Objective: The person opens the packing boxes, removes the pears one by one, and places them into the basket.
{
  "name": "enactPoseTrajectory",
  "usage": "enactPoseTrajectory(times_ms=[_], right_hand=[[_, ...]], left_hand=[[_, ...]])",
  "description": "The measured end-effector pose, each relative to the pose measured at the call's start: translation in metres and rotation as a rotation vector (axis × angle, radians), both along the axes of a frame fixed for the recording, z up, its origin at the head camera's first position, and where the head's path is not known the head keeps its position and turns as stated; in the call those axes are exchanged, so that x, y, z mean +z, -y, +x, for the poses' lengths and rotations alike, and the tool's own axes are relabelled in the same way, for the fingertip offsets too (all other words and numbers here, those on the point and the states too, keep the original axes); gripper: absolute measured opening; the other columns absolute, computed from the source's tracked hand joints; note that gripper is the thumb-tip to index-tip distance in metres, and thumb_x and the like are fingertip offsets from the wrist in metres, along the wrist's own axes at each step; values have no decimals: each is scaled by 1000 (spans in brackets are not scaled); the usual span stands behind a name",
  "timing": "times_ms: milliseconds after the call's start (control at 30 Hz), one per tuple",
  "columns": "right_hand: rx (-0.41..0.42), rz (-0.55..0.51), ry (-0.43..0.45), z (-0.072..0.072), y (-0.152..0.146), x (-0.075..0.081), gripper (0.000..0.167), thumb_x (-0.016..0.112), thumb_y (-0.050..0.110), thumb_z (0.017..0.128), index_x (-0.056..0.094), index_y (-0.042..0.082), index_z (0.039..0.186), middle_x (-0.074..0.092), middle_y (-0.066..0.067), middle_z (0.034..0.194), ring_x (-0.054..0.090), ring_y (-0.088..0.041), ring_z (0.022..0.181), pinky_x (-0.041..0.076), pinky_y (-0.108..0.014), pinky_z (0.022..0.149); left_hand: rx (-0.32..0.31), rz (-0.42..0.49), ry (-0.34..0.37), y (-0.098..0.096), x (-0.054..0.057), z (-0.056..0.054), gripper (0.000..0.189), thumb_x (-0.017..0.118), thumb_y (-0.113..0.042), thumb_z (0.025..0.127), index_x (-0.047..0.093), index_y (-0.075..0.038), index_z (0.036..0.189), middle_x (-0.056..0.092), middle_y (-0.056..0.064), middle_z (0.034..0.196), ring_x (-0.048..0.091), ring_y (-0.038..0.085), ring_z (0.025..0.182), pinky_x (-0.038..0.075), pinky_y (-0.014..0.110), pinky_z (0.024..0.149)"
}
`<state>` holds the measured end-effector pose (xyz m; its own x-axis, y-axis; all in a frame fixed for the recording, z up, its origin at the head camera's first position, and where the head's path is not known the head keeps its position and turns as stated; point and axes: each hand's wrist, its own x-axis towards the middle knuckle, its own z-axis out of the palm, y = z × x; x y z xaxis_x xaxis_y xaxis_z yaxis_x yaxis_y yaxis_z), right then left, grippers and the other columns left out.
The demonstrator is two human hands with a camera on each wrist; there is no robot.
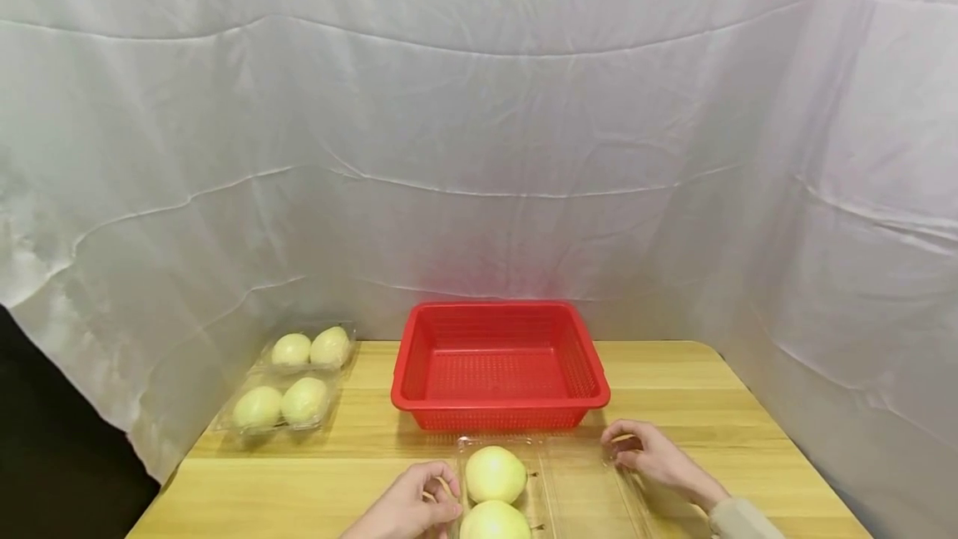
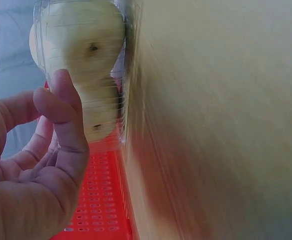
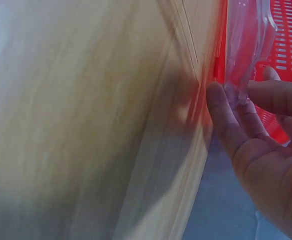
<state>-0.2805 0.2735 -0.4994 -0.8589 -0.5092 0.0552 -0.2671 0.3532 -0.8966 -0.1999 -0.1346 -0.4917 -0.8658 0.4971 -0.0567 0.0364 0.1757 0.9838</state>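
At the front of the table an opened clear plastic clamshell box (image 1: 545,472) holds two pale yellow pears (image 1: 496,474) with short stems. My left hand (image 1: 419,499) is at the box's left edge; in the left wrist view its thumb and a finger meet at the clear rim (image 2: 39,45), beside the pears (image 2: 88,40). The clear lid (image 1: 587,489) lies folded out to the right. My right hand (image 1: 659,460) pinches the lid's far right edge, and the right wrist view has the plastic (image 3: 248,45) between thumb and fingers.
Behind the opened box stands a red perforated basket (image 1: 500,418). Two more clear boxes with pears, a nearer one (image 1: 280,404) and a farther one (image 1: 310,349), sit at the table's left. Pale curtains (image 1: 479,123) hang round the wooden table (image 1: 359,460).
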Motion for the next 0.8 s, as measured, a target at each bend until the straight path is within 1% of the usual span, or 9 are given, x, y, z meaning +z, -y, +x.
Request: enactPoseTrajectory(times_ms=[100,200,300,433,533,600,667,733,800], right_hand=[[-9,30,-35,-1,2,1,25,55,-6,89,58,-8,113,62,-24,113,62,-27,102,55,-28,78],[-30,52,-49,-1,5,3,21,56,-2,92,60,-6,112,64,-22,110,62,-27,102,53,-24,80],[-59,87,-65,-1,7,4,19,59,6,94,62,-3,111,67,-17,107,62,-21,101,50,-21,82],[-114,151,-110,0,10,6,18,60,15,96,65,2,108,69,-11,103,62,-16,101,47,-21,83],[-213,173,-155,0,15,8,17,62,16,95,67,3,105,70,-10,103,63,-18,102,48,-23,85],[-300,168,-171,0,20,11,16,64,15,94,68,3,104,70,-10,104,63,-20,102,50,-26,84],[-398,175,-192,-1,25,15,16,66,19,93,69,6,103,71,-6,103,64,-21,103,50,-30,86],[-473,177,-204,-3,29,20,22,68,25,92,68,8,106,71,-4,103,65,-23,104,51,-35,88],[-530,181,-209,-4,32,23,33,70,34,91,65,9,112,71,-4,105,65,-24,106,52,-39,90]], left_hand=[[-9,-9,-12,1,1,-1,25,67,-8,89,55,10,102,57,-1,71,57,10,57,47,21,52],[-22,-38,-69,3,1,-2,22,67,-9,90,59,5,105,56,-2,70,58,10,56,48,22,54],[-6,-89,-155,4,1,-3,22,68,-13,90,62,-1,107,55,-4,69,57,6,57,47,21,55],[54,-170,-273,5,2,-5,17,69,-17,88,65,-8,103,53,-7,69,51,0,59,41,19,55],[106,-227,-382,3,1,-7,10,69,-16,87,68,-12,96,52,-10,68,47,-3,59,40,18,55],[152,-264,-470,1,1,-9,5,69,-15,85,68,-14,90,53,-12,68,47,-5,60,41,17,56],[198,-294,-559,-1,2,-10,4,70,-13,84,69,-16,86,55,-13,70,49,-5,64,44,18,58],[239,-324,-639,-4,3,-12,5,71,-13,83,69,-17,84,59,-12,74,52,-2,68,46,20,61],[256,-345,-701,-8,5,-14,4,72,-14,84,70,-16,86,64,-9,80,56,2,74,48,22,65]])
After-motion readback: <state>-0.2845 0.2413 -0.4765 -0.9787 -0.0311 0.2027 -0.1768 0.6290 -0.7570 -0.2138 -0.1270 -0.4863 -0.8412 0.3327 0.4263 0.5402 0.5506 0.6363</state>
